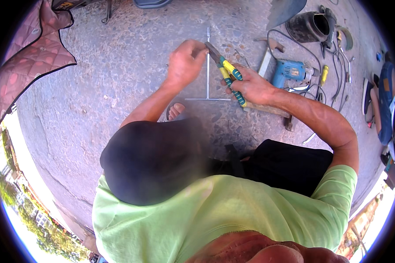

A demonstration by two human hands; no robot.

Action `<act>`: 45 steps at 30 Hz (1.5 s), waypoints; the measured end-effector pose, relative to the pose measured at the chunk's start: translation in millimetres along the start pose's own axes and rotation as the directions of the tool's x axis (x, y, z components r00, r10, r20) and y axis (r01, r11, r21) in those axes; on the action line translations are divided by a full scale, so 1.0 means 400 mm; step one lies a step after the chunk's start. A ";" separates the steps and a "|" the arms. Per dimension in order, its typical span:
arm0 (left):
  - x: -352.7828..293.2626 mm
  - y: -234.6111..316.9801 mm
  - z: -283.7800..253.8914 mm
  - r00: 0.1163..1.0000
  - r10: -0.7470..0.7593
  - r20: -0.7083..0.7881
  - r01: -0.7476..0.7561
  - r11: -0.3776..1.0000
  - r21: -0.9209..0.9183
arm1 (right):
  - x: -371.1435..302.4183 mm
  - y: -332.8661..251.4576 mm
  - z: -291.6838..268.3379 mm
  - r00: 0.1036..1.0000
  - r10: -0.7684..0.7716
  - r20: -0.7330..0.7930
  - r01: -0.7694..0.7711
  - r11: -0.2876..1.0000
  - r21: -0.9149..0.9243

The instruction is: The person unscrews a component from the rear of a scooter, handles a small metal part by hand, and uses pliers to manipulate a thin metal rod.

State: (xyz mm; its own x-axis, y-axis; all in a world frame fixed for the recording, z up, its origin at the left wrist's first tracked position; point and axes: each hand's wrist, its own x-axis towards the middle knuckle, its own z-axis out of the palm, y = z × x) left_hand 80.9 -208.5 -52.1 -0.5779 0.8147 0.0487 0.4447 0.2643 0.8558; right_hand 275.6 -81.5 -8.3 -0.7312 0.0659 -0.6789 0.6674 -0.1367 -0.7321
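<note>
My right hand [250, 85] is closed round the yellow and green handles of a pair of pliers [228, 68], whose dark jaws point up and to the left. At the jaw tips my left hand [186, 62] is closed in a pinch. Whatever its fingers hold there is too small to make out. On the floor beneath the pliers lies a metal T-handle wrench [208, 83], its crossbar towards me and its shaft running away between my hands.
Right of my hands lie a blue power drill [289, 72], a yellow-handled screwdriver [324, 75] and a wooden-handled hammer [267, 108]. Cables and a black cylindrical container [309, 27] are farther off. A quilted pink cover [44, 48] hangs at far left. Another person's blue-clad leg [385, 103] shows at far right.
</note>
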 end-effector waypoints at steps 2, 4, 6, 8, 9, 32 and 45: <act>-0.002 0.007 -0.003 1.000 0.007 -0.008 -0.007 1.000 -0.011 | 0.007 0.020 -0.001 1.000 -0.008 -0.005 0.008 0.998 0.054; -0.004 -0.005 -0.010 1.000 -0.008 -0.018 0.007 0.998 -0.068 | 0.011 0.028 -0.006 1.000 -0.017 -0.013 0.018 0.993 0.112; -0.016 -0.023 -0.012 0.997 -0.050 0.064 0.052 0.998 -0.038 | 0.011 0.022 -0.017 1.000 -0.019 -0.025 0.023 0.984 0.177; -0.032 -0.057 0.035 0.963 -0.093 0.253 0.086 0.996 0.038 | 0.003 0.042 -0.051 0.997 0.038 -0.061 -0.028 0.986 0.166; -0.058 -0.069 0.045 0.926 -0.043 0.374 0.001 0.994 0.110 | 0.000 0.043 -0.061 0.997 0.051 -0.055 -0.042 0.986 0.163; -0.228 -0.142 0.047 0.736 0.178 0.653 -0.368 0.915 0.166 | -0.015 0.065 -0.148 0.988 0.020 -0.153 0.012 0.978 0.206; -0.011 -0.048 -0.248 0.926 -0.376 -0.028 0.320 0.822 -0.472 | -0.019 0.076 -0.212 0.972 0.012 -0.236 0.054 0.960 0.274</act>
State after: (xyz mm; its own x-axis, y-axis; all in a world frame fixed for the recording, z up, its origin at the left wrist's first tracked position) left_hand 7.0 -268.5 -17.7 -0.7215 0.6408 -0.2625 -0.1419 0.2342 0.9618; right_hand 313.3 -2.5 -30.3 -0.6690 0.2955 -0.6820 0.5624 -0.3986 -0.7244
